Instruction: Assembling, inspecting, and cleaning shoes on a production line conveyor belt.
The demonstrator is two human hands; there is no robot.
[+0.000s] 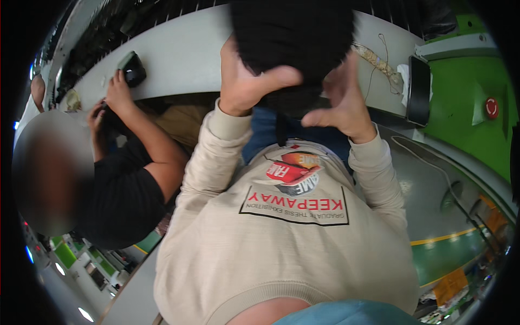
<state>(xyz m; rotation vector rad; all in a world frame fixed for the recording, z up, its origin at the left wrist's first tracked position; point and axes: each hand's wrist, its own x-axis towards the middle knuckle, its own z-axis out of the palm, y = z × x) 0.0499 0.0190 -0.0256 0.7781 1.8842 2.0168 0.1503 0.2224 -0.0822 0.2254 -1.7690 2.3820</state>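
While you lean over the long pale worktop (179, 51), both of your hands rise to a black knitted piece of cloth (292, 38) held up close under the camera. Your left hand (246, 81) has its grip pressed onto the cloth's lower left edge, thumb laid across the front and fingers tucked behind. Your right hand (341, 100) stands just beside the cloth's lower right edge with its grip spread, fingers fanned and thumb pointing inward; whether the fingertips touch the fabric cannot be told. The cloth hangs above the worktop's near edge and blocks much of the surface behind it, its top running out of the picture.

To your left, a co-worker in a black shirt (122, 195) sits close, a bare forearm reaching to a small black object (132, 69) on the worktop, leaving little room on that side. To your right, a frayed length of cord (376, 62) lies on the worktop near a dark flat device (418, 89) at its end. Beyond it, a green machine housing (466, 108) with a red round button (491, 107) borders the space, and a grey floor strip curves away below.
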